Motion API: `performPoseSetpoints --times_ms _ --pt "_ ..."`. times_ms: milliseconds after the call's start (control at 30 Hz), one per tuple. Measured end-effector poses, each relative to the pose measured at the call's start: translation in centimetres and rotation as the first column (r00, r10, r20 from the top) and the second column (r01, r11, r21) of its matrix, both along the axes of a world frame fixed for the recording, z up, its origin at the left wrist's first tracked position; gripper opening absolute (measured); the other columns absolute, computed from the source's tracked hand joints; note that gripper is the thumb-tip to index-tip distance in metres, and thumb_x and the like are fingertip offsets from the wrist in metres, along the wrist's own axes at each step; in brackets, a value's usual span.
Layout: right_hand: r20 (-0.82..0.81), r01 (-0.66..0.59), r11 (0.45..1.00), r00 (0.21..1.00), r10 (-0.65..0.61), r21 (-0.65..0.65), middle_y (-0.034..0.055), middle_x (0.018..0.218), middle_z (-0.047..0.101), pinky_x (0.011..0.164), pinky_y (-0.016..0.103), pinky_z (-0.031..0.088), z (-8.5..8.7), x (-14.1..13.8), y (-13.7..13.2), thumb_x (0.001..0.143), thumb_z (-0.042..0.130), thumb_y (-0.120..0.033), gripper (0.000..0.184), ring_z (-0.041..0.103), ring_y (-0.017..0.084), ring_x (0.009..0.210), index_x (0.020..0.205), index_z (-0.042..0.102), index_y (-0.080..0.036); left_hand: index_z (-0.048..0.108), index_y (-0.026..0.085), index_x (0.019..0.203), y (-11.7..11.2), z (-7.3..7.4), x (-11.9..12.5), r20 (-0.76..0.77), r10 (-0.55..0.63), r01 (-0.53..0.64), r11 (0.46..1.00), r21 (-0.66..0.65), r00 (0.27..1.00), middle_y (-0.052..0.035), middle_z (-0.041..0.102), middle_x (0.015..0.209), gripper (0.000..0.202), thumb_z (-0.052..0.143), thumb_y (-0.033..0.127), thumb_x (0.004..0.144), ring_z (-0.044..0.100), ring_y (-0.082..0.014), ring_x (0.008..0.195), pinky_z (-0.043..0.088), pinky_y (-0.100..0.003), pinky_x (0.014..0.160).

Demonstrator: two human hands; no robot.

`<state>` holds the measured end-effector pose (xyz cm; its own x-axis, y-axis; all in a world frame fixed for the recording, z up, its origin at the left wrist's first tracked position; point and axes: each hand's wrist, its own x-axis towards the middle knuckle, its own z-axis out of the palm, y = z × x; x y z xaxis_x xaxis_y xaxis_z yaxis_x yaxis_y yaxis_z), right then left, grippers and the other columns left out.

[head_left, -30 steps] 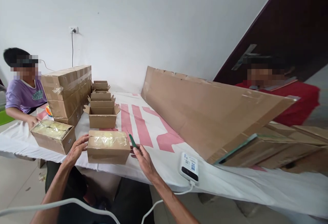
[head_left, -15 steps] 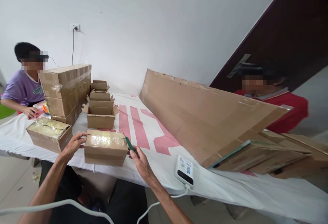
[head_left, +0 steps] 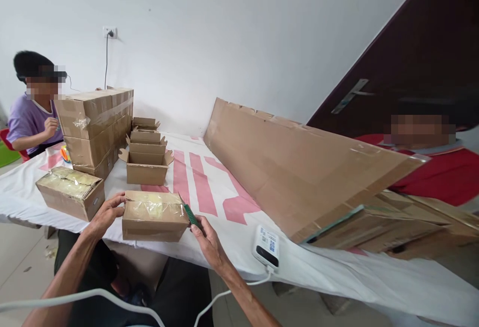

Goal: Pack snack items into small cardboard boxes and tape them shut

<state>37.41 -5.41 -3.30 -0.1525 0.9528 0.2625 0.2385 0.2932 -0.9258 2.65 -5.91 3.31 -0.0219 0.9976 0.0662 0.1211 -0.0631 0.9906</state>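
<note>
— What do the hands have hold of?

— The left hand [head_left: 107,212] is half closed round the left end of a small box [head_left: 154,215], thumb on top and fingers on the side. The right hand [head_left: 209,239] pinches a green cutter [head_left: 190,213] between thumb and fingers. The other fingers are curled under.

— Can you see the blade?

— No. The cutter's tip meets the box's top right corner and I can't make out any blade there. Shiny tape covers the lid, so the contents are hidden too. Both forearms are cut off by the bottom edge.

— What does the box sit on?

— A white cloth [head_left: 209,177] with pink stripes over a table, right at the near edge. A second taped box [head_left: 69,192] lies to the left, with open boxes [head_left: 145,164] in a row behind and a stack of cartons [head_left: 95,127] beside them. To the right lies a white device [head_left: 266,246] with a cable [head_left: 224,294], then a big cardboard sheet [head_left: 299,167] standing on edge. It half hides a person in red [head_left: 441,172]. A person in purple [head_left: 30,122] sits far left, partly behind the cartons. Behind is a white wall with a socket [head_left: 110,32] and a dark door [head_left: 392,57].

— Which way do things point?

— The box's long side runs left to right along the table edge. The cutter slants away from the hand, up and to the left.
</note>
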Motion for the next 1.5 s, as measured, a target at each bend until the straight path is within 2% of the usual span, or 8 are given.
performPoseSetpoints --times_ms 133,367,500,600,700,900,1100,1500 --pt "0.036 0.001 1.000 0.999 -0.001 0.008 0.0090 0.105 0.073 0.090 0.040 0.055 0.6 0.0 -0.6 0.097 0.054 -0.064 0.047 0.067 0.028 0.101 0.115 0.063 -0.022 0.080 0.018 0.085 0.5 -0.7 0.3 0.006 0.041 -0.041 0.998 0.046 0.999 -0.0154 0.061 0.146 0.040 0.080 0.054 0.070 0.059 -0.0421 0.134 0.056 -0.048 0.101" --pt "0.081 -0.016 1.000 0.997 0.015 0.011 0.0070 0.096 0.072 0.086 0.037 0.054 2.1 1.4 -0.4 0.097 0.053 -0.063 0.047 0.066 0.026 0.092 0.112 0.066 -0.021 0.080 0.021 0.092 0.2 -1.1 -0.3 -0.157 -0.003 0.027 0.987 0.156 0.988 -0.0125 0.064 0.142 0.033 0.077 0.052 0.081 0.058 -0.0350 0.136 0.040 -0.046 0.121" --pt "0.180 -0.022 0.999 0.984 0.014 0.044 0.0037 0.084 0.068 0.072 0.033 0.051 6.1 2.8 0.5 0.098 0.050 -0.062 0.049 0.059 0.021 0.075 0.110 0.071 -0.020 0.080 0.021 0.097 -0.5 -1.2 -0.2 -0.137 -0.056 0.077 0.986 0.151 0.989 -0.0139 0.058 0.151 0.036 0.081 0.052 0.079 0.049 -0.0371 0.147 0.041 -0.045 0.121" --pt "0.255 -0.192 0.981 0.950 0.177 0.032 0.0048 0.093 0.073 0.079 0.033 0.052 10.1 2.6 1.0 0.099 0.053 -0.056 0.044 0.065 0.022 0.086 0.113 0.073 -0.020 0.079 0.022 0.102 -1.1 -1.5 0.0 -0.067 -0.124 0.132 0.983 0.129 0.990 -0.0142 0.049 0.160 0.038 0.084 0.051 0.077 0.041 -0.0383 0.153 0.054 -0.040 0.108" --pt "0.311 -0.325 0.945 0.902 0.299 0.035 0.0056 0.105 0.076 0.086 0.034 0.053 13.3 1.2 1.4 0.098 0.057 -0.048 0.036 0.067 0.024 0.098 0.114 0.075 -0.022 0.077 0.022 0.102 -1.7 -1.6 0.1 -0.047 -0.148 0.153 0.982 0.109 0.988 -0.0144 0.045 0.163 0.037 0.085 0.046 0.076 0.043 -0.0387 0.152 0.058 -0.038 0.100" --pt "0.459 -0.486 0.874 0.782 0.421 0.027 0.0026 0.089 0.073 0.071 0.030 0.046 16.8 -1.9 2.4 0.100 0.055 -0.042 0.031 0.062 0.019 0.080 0.101 0.078 -0.022 0.075 0.025 0.114 -2.6 -1.2 0.1 -0.150 -0.168 0.183 0.978 0.096 0.974 -0.0116 0.043 0.166 0.035 0.079 0.035 0.081 0.048 -0.0361 0.148 0.054 -0.040 0.106" --pt "0.527 -0.531 0.847 0.721 0.450 0.003 0.0008 0.079 0.069 0.065 0.028 0.038 18.7 -3.5 2.9 0.098 0.056 -0.038 0.031 0.054 0.015 0.070 0.098 0.080 -0.019 0.075 0.026 0.118 -2.6 -1.0 0.2 -0.163 -0.179 0.196 0.976 0.097 0.970 -0.0092 0.041 0.168 0.036 0.076 0.033 0.082 0.051 -0.0339 0.146 0.055 -0.037 0.104" --pt "0.637 -0.561 0.828 0.644 0.425 0.016 0.0017 0.079 0.073 0.065 0.027 0.037 19.2 -5.0 3.7 0.097 0.056 -0.030 0.028 0.055 0.014 0.069 0.094 0.082 -0.018 0.076 0.026 0.116 -2.7 -0.4 0.4 -0.162 -0.182 0.197 0.977 0.079 0.970 -0.0091 0.046 0.164 0.037 0.079 0.036 0.080 0.051 -0.0356 0.144 0.055 -0.039 0.105"
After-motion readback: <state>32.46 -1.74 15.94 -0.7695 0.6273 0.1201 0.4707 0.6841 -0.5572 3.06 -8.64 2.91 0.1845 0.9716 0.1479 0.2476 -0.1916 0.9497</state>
